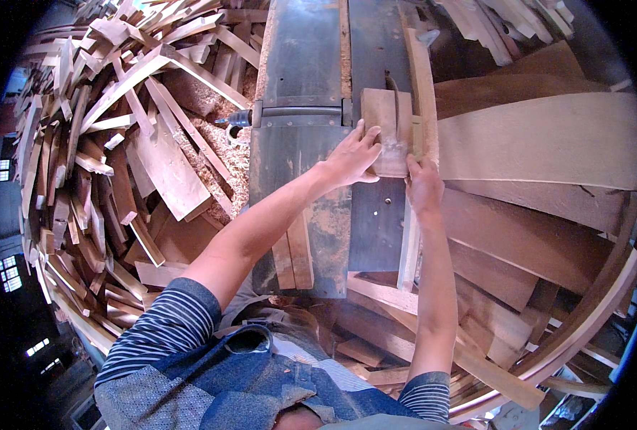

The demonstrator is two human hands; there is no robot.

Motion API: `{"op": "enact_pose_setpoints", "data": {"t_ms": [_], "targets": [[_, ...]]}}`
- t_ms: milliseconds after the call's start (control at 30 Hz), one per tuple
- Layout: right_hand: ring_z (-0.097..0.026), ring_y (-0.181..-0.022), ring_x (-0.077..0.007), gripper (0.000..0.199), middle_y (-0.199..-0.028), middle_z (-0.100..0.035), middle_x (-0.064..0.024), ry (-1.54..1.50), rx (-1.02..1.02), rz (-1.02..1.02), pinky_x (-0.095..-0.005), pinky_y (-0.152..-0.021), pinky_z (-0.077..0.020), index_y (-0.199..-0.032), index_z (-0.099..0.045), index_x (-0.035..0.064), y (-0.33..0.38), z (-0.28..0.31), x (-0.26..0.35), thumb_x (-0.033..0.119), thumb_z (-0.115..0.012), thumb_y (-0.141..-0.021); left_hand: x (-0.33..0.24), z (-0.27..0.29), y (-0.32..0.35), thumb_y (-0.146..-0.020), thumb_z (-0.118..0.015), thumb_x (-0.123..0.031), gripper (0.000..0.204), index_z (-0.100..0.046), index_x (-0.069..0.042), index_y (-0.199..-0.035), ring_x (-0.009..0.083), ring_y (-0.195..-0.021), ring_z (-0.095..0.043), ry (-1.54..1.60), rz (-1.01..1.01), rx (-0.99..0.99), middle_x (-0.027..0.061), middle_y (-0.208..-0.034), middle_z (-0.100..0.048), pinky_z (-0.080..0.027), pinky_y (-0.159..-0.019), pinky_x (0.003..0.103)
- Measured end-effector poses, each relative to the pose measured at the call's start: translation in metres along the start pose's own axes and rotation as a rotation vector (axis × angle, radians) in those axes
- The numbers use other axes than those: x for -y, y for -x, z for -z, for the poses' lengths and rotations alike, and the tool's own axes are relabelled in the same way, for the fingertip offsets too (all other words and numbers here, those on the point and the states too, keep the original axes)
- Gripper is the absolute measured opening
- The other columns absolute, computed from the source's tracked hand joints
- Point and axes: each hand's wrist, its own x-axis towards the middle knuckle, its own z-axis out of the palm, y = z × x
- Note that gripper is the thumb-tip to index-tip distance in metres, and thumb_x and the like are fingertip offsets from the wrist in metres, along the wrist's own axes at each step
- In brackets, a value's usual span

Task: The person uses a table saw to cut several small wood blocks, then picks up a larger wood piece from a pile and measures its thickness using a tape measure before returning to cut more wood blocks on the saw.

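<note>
A short wooden board (377, 123) lies flat on the dark metal machine table (373, 240), across a thin dark upright blade (393, 87) at its far end. Along the board's right side runs a long wooden fence strip (424, 93). My left hand (353, 153) grips the board's left edge, fingers on its top and thumb by the near corner. At the near right corner, next to the fence, my right hand (424, 188) is closed on the board; its fingertips are partly hidden.
A slotted cutter roller (300, 112) crosses the machine bed on the left. Two narrow wood strips (293, 254) lie on the near bed. Heaped offcuts (164, 161) and shavings (238, 168) fill the left side. Wide planks (540, 140) are stacked at the right.
</note>
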Motion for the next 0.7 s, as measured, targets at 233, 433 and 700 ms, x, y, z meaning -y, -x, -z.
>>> {"op": "enact_pose_setpoints", "data": {"t_ms": [233, 433, 700], "targets": [[-0.066, -0.099, -0.0327, 0.050, -0.101, -0.064, -0.0098, 0.016, 0.011, -0.024, -0.0455, -0.082, -0.0581, -0.126, -0.069, 0.0148, -0.009, -0.004, -0.001, 0.003, -0.076, -0.078, 0.007, 0.000, -0.007, -0.071, -0.089, -0.041, 0.068, -0.063, 0.007, -0.112, 0.0600, -0.137, -0.041, -0.028, -0.007, -0.010, 0.0291, -0.147, -0.046, -0.032, -0.122, 0.056], [-0.067, -0.102, -0.0340, 0.044, -0.104, -0.067, -0.0118, 0.029, 0.044, -0.001, -0.0464, -0.082, -0.0589, -0.124, -0.067, 0.0106, -0.018, 0.004, 0.002, 0.003, -0.073, -0.080, 0.011, 0.006, -0.013, -0.073, -0.088, -0.045, 0.069, -0.061, 0.004, -0.112, 0.0570, -0.136, -0.043, -0.080, -0.002, 0.011, 0.0295, -0.145, -0.044, -0.032, -0.122, 0.056], [-0.065, -0.100, -0.0348, 0.045, -0.100, -0.066, -0.0125, -0.008, 0.036, 0.014, -0.0472, -0.081, -0.0581, -0.123, -0.067, 0.0103, -0.029, -0.001, -0.003, 0.003, -0.073, -0.080, 0.021, 0.006, -0.020, -0.074, -0.088, -0.046, 0.068, -0.062, 0.004, -0.112, 0.0547, -0.136, -0.044, -0.087, -0.036, -0.011, 0.0285, -0.143, -0.046, -0.031, -0.123, 0.057]]}}
